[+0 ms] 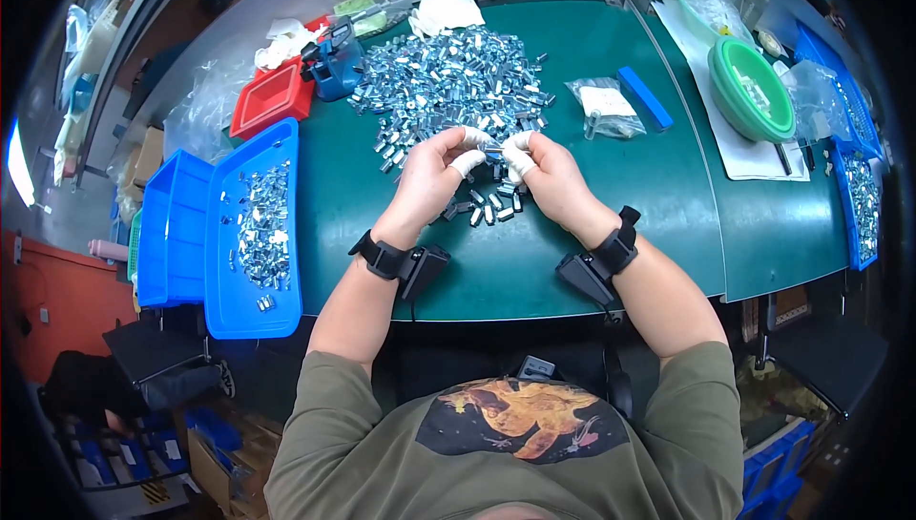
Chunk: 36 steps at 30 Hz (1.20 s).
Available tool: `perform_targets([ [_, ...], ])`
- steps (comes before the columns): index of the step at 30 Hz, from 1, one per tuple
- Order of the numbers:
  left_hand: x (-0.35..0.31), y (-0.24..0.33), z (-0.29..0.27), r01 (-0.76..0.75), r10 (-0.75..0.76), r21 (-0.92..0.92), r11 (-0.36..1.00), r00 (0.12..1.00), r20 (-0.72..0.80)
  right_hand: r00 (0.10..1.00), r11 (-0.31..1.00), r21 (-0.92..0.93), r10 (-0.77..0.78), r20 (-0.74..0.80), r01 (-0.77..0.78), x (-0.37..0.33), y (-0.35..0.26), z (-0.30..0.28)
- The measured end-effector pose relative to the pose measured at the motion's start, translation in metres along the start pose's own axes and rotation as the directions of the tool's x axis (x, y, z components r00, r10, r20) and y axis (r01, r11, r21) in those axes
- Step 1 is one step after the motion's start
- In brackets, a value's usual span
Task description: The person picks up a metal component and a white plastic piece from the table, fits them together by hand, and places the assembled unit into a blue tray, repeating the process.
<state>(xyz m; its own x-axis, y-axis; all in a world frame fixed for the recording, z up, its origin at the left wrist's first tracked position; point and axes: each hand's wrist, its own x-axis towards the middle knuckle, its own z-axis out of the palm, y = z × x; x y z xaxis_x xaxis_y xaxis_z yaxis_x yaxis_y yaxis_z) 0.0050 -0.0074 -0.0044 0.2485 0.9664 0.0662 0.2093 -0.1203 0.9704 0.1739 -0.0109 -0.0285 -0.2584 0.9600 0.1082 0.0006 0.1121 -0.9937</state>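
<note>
My left hand (426, 176) and my right hand (556, 179) meet over the green table, with white covers on thumbs and fingertips. Between their pinched fingertips is a small, thin metal part (492, 149), its ends hidden by the fingers. Both hands are closed on it. Just beyond them spreads a large heap of small shiny metal blocks (448, 76). Several loose metal blocks (491, 208) lie on the table below and between my hands. Each wrist wears a black strap with a box-shaped device.
At left, a blue tray (219, 296) holds many metal parts, beside a blue bin (172, 262). A red tray (272, 100) and a blue bottle (336, 79) stand behind. Right are a bagged packet (608, 110), a blue bar (645, 98) and a green basin (720, 72). A person crouches lower left.
</note>
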Motion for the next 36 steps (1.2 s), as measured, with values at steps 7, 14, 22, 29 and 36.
perform_targets([
  [7, -0.008, 0.002, 0.004, -0.075, 0.073, -0.136, 0.988, 0.997, -0.019, 0.996, 0.972, -0.221, -0.088, -0.021, 0.081, -0.003, -0.005, 0.001],
  [14, -0.017, 0.009, 0.002, -0.341, 0.341, 0.295, 0.893, 0.939, 0.055, 0.963, 0.976, -0.019, 0.216, 0.160, -0.216, -0.004, -0.013, -0.003],
  [22, -0.018, 0.014, 0.007, -0.208, 0.207, -0.011, 0.978, 0.978, -0.032, 0.923, 0.916, 0.210, 0.286, 0.258, -0.343, -0.007, -0.015, 0.000],
  [29, -0.017, 0.005, 0.002, -0.248, 0.248, -0.027, 0.968, 0.969, 0.019, 0.882, 0.868, 0.247, 0.347, 0.320, -0.431, -0.008, -0.015, 0.000],
  [36, -0.005, 0.007, -0.031, -0.170, 0.122, -0.173, 0.970, 0.958, -0.259, 0.927, 0.882, 0.289, 0.341, 0.154, -0.372, -0.001, -0.014, -0.005],
])
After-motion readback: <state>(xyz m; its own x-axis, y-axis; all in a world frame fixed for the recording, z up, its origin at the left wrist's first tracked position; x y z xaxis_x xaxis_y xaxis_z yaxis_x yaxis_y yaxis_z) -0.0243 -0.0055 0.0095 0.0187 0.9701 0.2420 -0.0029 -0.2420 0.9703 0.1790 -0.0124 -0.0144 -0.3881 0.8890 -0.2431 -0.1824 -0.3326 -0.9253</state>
